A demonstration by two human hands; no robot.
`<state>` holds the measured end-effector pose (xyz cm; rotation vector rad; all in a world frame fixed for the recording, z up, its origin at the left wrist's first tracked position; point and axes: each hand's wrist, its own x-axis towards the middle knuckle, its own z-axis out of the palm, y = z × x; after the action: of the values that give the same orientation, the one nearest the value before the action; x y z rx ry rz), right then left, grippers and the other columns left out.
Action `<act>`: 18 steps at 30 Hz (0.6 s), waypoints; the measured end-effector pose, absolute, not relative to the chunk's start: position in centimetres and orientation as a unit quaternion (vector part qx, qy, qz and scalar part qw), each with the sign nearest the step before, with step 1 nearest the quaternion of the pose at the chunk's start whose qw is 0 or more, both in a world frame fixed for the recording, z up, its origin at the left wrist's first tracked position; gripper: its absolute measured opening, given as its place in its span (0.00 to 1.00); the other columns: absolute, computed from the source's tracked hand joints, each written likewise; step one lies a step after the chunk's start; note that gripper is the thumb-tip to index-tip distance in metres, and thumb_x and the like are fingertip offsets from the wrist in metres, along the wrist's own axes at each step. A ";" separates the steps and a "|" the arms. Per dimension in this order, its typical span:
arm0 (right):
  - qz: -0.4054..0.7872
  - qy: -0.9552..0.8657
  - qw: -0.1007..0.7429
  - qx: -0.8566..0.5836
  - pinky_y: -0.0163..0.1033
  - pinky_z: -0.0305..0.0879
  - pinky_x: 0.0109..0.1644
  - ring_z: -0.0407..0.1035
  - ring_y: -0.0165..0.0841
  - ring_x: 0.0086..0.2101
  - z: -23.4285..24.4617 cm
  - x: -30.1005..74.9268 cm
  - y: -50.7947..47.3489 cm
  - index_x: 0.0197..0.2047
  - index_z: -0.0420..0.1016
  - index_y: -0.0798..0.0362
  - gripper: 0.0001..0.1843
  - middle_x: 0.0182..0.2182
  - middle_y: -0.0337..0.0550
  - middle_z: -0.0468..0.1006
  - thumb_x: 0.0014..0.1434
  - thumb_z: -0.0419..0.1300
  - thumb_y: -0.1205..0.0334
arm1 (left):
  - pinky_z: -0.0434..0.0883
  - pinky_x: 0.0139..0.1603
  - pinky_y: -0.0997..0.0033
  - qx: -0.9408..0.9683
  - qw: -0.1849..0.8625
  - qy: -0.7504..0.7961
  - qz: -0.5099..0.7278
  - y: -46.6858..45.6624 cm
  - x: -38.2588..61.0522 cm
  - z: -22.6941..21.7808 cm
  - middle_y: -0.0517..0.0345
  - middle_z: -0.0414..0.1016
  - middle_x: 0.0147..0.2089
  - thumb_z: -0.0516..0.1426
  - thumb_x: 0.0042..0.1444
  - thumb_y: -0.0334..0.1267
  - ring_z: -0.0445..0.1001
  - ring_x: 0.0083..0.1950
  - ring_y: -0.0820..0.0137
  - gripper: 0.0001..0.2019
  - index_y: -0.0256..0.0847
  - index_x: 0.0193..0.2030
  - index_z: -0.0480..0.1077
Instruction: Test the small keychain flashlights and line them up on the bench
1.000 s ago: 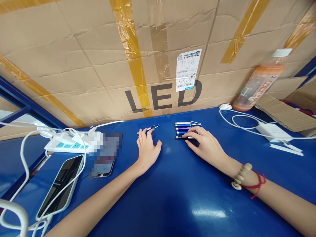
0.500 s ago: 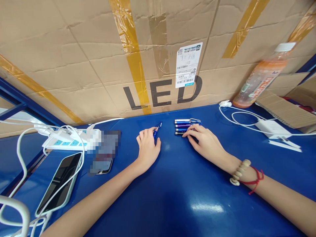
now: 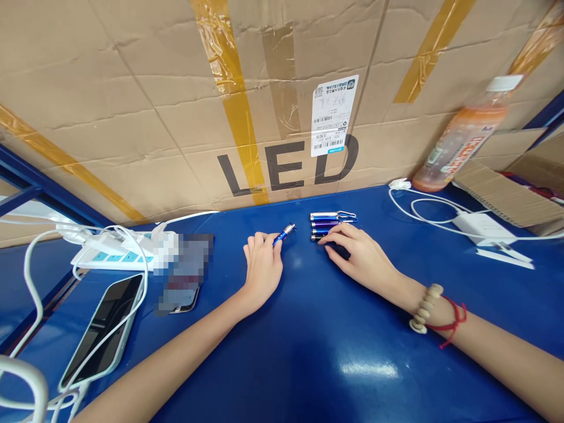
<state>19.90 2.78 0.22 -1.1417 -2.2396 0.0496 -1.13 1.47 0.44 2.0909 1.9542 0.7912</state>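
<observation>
My left hand (image 3: 263, 267) is closed around a small blue flashlight (image 3: 284, 234), whose silver end sticks out past my fingers toward the upper right. On the blue table, several slim metal flashlights lie side by side in a row. A silver-blue flashlight (image 3: 325, 216) with a clip is farthest from me, then a purple flashlight (image 3: 323, 224) and a blue one. Over the near end of the row rests my right hand (image 3: 359, 249), its fingers loosely curved and the thumb apart. Its fingertips touch the black flashlight (image 3: 314, 238), which is mostly hidden under them.
Behind the table (image 3: 282, 364) stands a large cardboard box (image 3: 176, 117) marked LED. To the left are a power strip (image 3: 101, 257), a phone (image 3: 103, 329) and looping white cables. An orange drink bottle (image 3: 467, 141) and a white charger (image 3: 482, 227) sit at right.
The blue flashlight in my left hand has turned, so a silver end now shows where its clip showed before. My right fingertips have shifted slightly left along the black flashlight.
</observation>
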 end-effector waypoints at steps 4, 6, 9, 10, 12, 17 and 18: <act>-0.016 -0.836 0.354 -0.420 0.44 0.64 0.48 0.66 0.36 0.44 0.9 19.7 2.4 0.50 0.68 0.52 0.14 0.44 0.47 0.71 0.62 0.53 0.60 | 0.58 0.46 0.63 0.724 0.068 0.609 0.317 1.1 -0.9 0.7 0.55 0.66 0.44 0.44 0.66 0.39 0.60 0.44 0.66 0.12 0.43 0.47 0.67; -0.038 -0.828 0.381 -0.410 0.45 0.63 0.50 0.64 0.38 0.47 1.3 19.5 2.0 0.54 0.64 0.54 0.18 0.47 0.49 0.70 0.61 0.55 0.58 | 0.58 0.45 0.64 0.763 0.065 0.556 0.323 0.9 -0.8 0.9 0.56 0.66 0.44 0.45 0.66 0.39 0.61 0.43 0.68 0.11 0.43 0.48 0.66; -0.042 -0.834 0.396 -0.381 0.46 0.60 0.54 0.62 0.39 0.51 1.7 19.2 1.5 0.56 0.62 0.55 0.22 0.51 0.50 0.68 0.61 0.55 0.57 | 0.58 0.43 0.67 0.829 0.064 0.465 0.304 0.7 -0.7 1.0 0.57 0.68 0.42 0.45 0.66 0.37 0.62 0.42 0.69 0.11 0.41 0.48 0.65; -0.034 -0.842 0.389 -0.371 0.46 0.60 0.55 0.62 0.38 0.51 1.7 19.1 1.3 0.56 0.62 0.55 0.21 0.51 0.50 0.69 0.62 0.54 0.57 | 0.58 0.43 0.67 0.847 0.062 0.437 0.297 0.6 -0.7 1.0 0.56 0.68 0.41 0.45 0.66 0.37 0.62 0.41 0.69 0.11 0.40 0.47 0.65; -0.013 -0.859 0.364 -0.359 0.45 0.60 0.53 0.64 0.37 0.49 1.7 18.9 1.1 0.55 0.64 0.55 0.19 0.49 0.49 0.71 0.64 0.52 0.56 | 0.58 0.41 0.68 0.872 0.051 0.392 0.289 0.5 -0.6 1.0 0.55 0.69 0.40 0.44 0.66 0.38 0.63 0.40 0.69 0.12 0.38 0.46 0.66; 0.094 -0.884 0.294 -0.351 0.38 0.64 0.41 0.70 0.32 0.35 1.1 18.8 1.0 0.46 0.72 0.55 0.19 0.36 0.44 0.77 0.66 0.46 0.53 | 0.58 0.39 0.68 0.889 0.027 0.360 0.282 0.5 -0.6 1.0 0.56 0.70 0.37 0.43 0.67 0.40 0.63 0.38 0.70 0.15 0.37 0.44 0.68; 0.125 -0.881 0.284 -0.358 0.37 0.63 0.38 0.71 0.31 0.34 1.0 18.8 1.0 0.46 0.73 0.54 0.19 0.35 0.43 0.77 0.66 0.46 0.52 | 0.58 0.39 0.68 0.889 0.025 0.359 0.282 0.5 -0.6 1.0 0.56 0.70 0.37 0.43 0.67 0.40 0.63 0.38 0.70 0.15 0.37 0.44 0.68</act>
<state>18.83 0.99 1.03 -0.9582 -2.3556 0.3336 -0.64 0.52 1.02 2.7508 1.1118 0.8719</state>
